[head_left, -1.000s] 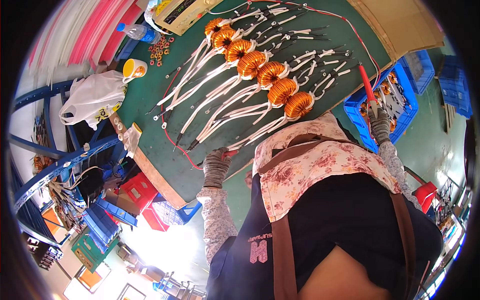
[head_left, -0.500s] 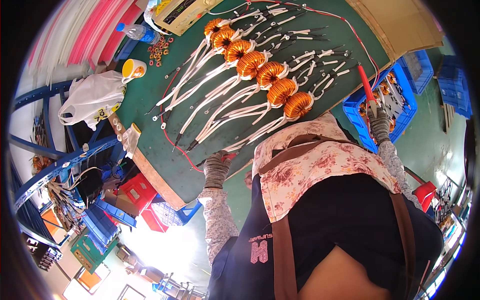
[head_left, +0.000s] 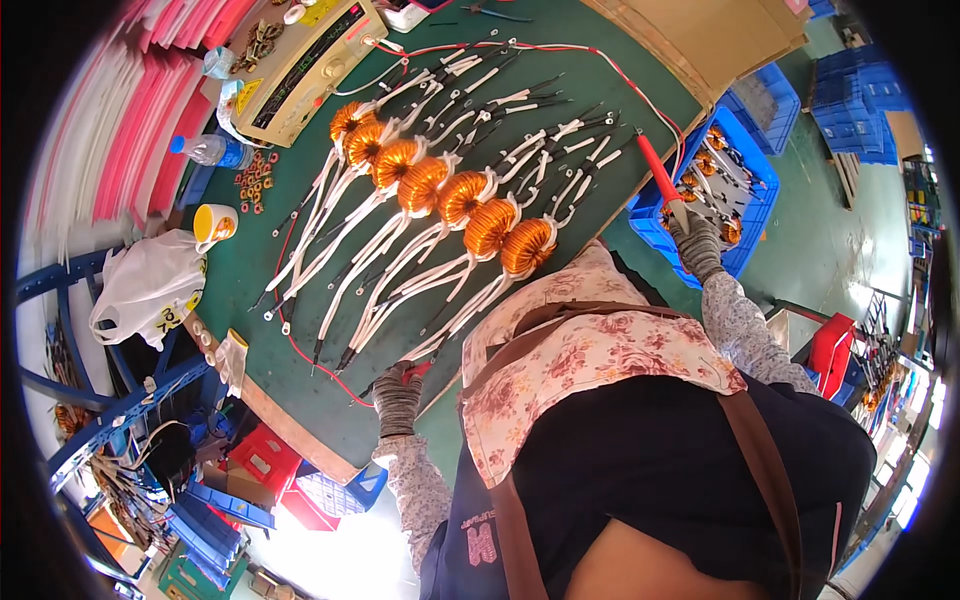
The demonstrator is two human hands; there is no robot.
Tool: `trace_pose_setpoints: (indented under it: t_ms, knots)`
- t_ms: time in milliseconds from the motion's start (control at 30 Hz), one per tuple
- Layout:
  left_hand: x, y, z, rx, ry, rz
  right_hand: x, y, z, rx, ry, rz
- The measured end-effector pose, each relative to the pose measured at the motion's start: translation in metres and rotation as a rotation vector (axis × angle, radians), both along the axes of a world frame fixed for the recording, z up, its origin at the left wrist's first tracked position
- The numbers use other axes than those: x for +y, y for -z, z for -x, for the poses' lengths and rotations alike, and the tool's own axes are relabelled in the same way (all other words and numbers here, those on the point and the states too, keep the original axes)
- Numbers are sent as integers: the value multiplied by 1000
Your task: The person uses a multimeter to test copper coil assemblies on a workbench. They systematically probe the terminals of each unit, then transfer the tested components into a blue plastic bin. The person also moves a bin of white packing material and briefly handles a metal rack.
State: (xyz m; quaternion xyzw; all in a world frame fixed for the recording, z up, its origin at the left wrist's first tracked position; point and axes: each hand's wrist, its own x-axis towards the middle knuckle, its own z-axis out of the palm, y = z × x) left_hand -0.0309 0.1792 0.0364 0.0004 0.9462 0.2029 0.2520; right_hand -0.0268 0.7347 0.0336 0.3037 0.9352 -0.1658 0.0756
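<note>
Where the fisheye bends every straight edge, the wide green-topped bench [head_left: 300,330] fills the upper middle of the view, its near edge partly hidden behind the person's floral apron bib. To the right of the bench sits a blue plastic crate [head_left: 755,150] holding more small orange coils, too small to count. At the bench's far left corner lies a cream-coloured flat instrument box [head_left: 300,70], cut off by the picture's rim. A white plastic bag [head_left: 145,285] slumps off the left edge of the bench.

Across the bench runs a diagonal row of seven orange copper-wound ring coils [head_left: 440,185], each trailing white-sleeved leads [head_left: 380,270] that fan toward the near-left and black-tipped leads toward the far right. A thin red wire [head_left: 320,365] loops along the near edge.

The right hand [head_left: 695,245], in a grey knit glove, has its fingers closed around the lower end of a red-handled probe [head_left: 660,180], which stands over the gap between bench and crate, tip pointing up toward the leads. The left hand [head_left: 398,392], also gloved, rests at the near edge of the bench with its fingers curled over something small and red; what it is cannot be made out. A yellow cup [head_left: 215,222] stands near the bag.
</note>
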Motion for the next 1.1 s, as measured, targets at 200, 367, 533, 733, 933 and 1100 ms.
trace_pose_setpoints:
  t_ms: [200,367,533,733,933,1100]
  knots:
    - [-1,-6,-1,-53,6,30,1,7,-1,42,-40,-11]
    - [-34,-27,-7,48,-192,33,25,35,-13,43,-131,-54]
    - [-88,-55,-25,103,-327,181,30,49,-11,6,-91,-26]
    - [-98,-56,-29,157,-385,195,42,66,-14,82,-45,63]
    - [-92,-77,-23,163,-521,168,25,34,-6,82,-130,-63]
    - [-101,-76,-30,213,-565,163,13,20,0,-21,-55,33]
